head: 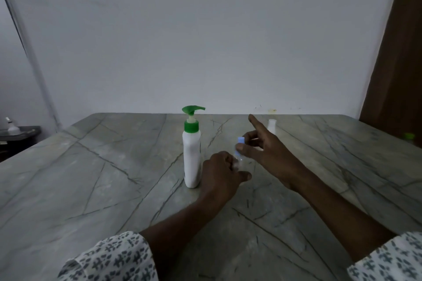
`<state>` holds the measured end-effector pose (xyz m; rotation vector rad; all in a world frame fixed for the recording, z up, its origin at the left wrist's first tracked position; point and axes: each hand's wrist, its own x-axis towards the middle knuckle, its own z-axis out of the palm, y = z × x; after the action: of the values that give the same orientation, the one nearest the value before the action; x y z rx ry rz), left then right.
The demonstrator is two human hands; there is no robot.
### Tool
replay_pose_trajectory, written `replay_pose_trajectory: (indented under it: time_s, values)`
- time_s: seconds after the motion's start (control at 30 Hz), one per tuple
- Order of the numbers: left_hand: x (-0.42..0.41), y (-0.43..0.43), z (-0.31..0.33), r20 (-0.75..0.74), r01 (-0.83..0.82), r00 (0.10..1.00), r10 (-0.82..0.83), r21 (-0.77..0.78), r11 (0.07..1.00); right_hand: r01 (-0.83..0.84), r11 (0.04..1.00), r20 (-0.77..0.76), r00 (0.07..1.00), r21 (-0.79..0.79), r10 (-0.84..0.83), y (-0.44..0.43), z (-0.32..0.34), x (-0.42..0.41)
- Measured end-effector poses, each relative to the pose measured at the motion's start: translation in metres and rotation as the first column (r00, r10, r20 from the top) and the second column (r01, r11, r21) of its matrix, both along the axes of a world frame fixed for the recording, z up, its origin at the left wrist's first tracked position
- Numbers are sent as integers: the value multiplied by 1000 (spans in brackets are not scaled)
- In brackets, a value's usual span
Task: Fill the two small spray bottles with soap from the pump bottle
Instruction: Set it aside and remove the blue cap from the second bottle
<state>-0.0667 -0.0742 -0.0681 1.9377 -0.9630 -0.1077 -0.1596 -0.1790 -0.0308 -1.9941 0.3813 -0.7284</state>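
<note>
A white pump bottle [192,155] with a green pump head stands upright in the middle of the table. Just right of it, my left hand [222,173] is closed around the clear body of a small spray bottle [239,159], most of which is hidden. My right hand [267,150] pinches that bottle's pale blue cap [241,139] between thumb and middle finger, index finger pointing away. A second small white bottle [271,126] stands farther back, partly behind my right hand.
The grey veined stone table [102,178] runs to a white wall. A green-topped object [409,137] sits at the table's far right edge. A dark side table with a white bottle [11,126] is at the far left. A brown door [397,64] stands at right.
</note>
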Motion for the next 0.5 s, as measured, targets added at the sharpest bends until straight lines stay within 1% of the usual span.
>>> replay_pose_trajectory:
  time_s: [0.07, 0.1, 0.17, 0.23, 0.3, 0.33, 0.4, 0.43, 0.5]
  values:
    - [0, 0, 0, 9, -5, 1000, 5, -1, 1000, 40, 995, -33, 999, -91, -44, 1, -5, 4]
    - [0, 1, 1, 12, -11, 1000, 11, -5, 1000, 41, 994, -31, 999, -99, -45, 0, -6, 5]
    - [1, 0, 0, 13, -19, 1000, 20, -19, 1000, -7, 999, -2, 1000, -49, 7, -4, -7, 4]
    - [1, 0, -1, 22, -21, 1000, 21, -11, 1000, -65, 997, 42, 997, 45, 64, -7, -6, 2]
    - [1, 0, -1, 29, -16, 999, 16, -7, 1000, -57, 995, 50, 997, 84, 53, -7, -5, 1]
    - [2, 0, -2, 30, -10, 999, 10, -8, 1000, -30, 998, 29, 999, 53, 28, -6, -5, 2]
    - [2, 0, -1, 34, -1, 999, 2, -6, 1000, 24, 998, -24, 999, -63, -25, -2, -7, 5]
    - [1, 0, -1, 36, -5, 999, 5, -6, 1000, 45, 994, -24, 999, -102, -48, -1, -8, 7]
    - [1, 0, -1, 36, -16, 999, 17, -10, 1000, 63, 992, 19, 998, -107, -61, -2, -10, 7]
